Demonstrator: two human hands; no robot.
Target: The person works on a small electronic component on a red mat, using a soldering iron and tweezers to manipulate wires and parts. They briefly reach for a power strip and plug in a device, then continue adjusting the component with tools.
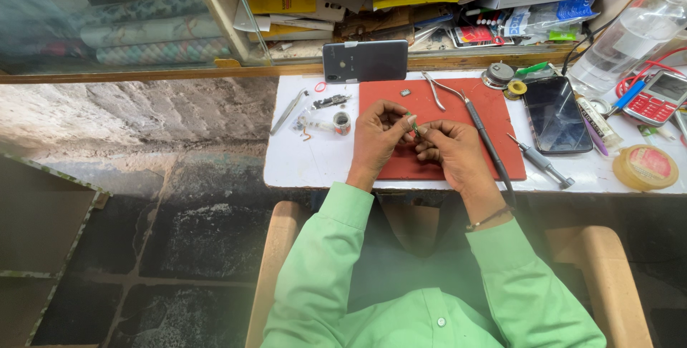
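Head view: small green part, pinched between fingertips of my left hand and right hand, both closed on it, centre of frame. Part too small to identify. Hands over red rubber work mat on white bench top. Dark-handled soldering iron lies just right of right hand. Steel cutters above on mat. Grey phone, back up, stands at mat's top edge. Black-screened phone lies right of mat.
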